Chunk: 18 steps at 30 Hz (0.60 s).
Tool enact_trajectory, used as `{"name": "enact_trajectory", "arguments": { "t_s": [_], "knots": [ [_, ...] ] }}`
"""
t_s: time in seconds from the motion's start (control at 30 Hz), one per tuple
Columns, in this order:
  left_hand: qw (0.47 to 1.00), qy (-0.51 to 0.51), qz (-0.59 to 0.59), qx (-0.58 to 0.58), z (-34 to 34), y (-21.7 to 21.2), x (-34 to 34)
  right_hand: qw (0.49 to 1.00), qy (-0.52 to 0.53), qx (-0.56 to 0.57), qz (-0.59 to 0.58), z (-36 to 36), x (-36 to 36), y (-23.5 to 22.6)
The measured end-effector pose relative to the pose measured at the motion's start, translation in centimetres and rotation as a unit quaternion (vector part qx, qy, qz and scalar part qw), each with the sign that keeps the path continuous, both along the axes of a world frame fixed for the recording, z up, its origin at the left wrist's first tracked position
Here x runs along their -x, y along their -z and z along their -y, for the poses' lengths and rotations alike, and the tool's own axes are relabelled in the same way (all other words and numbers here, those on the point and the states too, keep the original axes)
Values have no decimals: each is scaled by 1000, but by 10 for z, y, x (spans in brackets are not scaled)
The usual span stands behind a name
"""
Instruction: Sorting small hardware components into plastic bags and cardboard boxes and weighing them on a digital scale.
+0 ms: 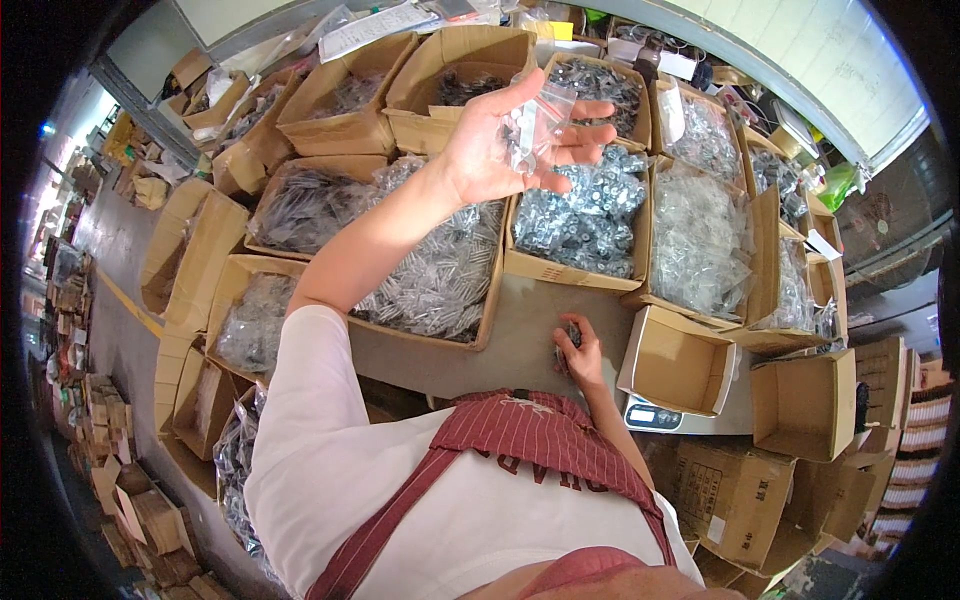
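My left hand (485, 150) is raised over the boxes at the far side, palm up with its fingers apart. Across that palm and fingers lies a small clear zip bag (545, 122) with metal pieces in it. Below the bag is a box of clear packets with bluish metal parts (580, 215). Near the table's front edge, my right hand (585, 362) is low and curled, its fingers closed around something small and dark. What exactly it holds is too small to make out. An open cardboard box (680, 360) sits on a white scale (652, 414) just right of this hand.
Cardboard boxes of bagged parts crowd the grey table (525, 315), including a wide box of bagged screw-like pieces (440, 275) and a box of clear packets (700, 240). Another open carton (805, 405) stands at the right edge. Papers (375, 28) lie behind the boxes.
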<state>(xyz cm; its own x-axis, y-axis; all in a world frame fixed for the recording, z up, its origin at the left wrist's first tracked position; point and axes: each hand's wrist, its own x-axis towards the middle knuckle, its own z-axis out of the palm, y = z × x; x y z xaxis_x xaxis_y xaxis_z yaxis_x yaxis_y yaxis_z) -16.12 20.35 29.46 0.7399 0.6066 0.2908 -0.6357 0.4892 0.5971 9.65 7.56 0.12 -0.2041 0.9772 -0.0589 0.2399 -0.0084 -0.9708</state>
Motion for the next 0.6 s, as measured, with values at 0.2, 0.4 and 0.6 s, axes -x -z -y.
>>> {"name": "enact_trajectory", "arguments": {
  "t_s": [0.2,0.4,0.6],
  "knots": [
    [1000,-14,2,-1,6,-6,-1,999,1,-34,8,-1,0,0],
    [1000,-21,4,-18,8,-6,-1,999,-2,-33,22,1,1,-12],
    [1000,-24,-12,-10,10,-7,-3,1000,6,-14,-5,1,0,-6]
  ]
}}
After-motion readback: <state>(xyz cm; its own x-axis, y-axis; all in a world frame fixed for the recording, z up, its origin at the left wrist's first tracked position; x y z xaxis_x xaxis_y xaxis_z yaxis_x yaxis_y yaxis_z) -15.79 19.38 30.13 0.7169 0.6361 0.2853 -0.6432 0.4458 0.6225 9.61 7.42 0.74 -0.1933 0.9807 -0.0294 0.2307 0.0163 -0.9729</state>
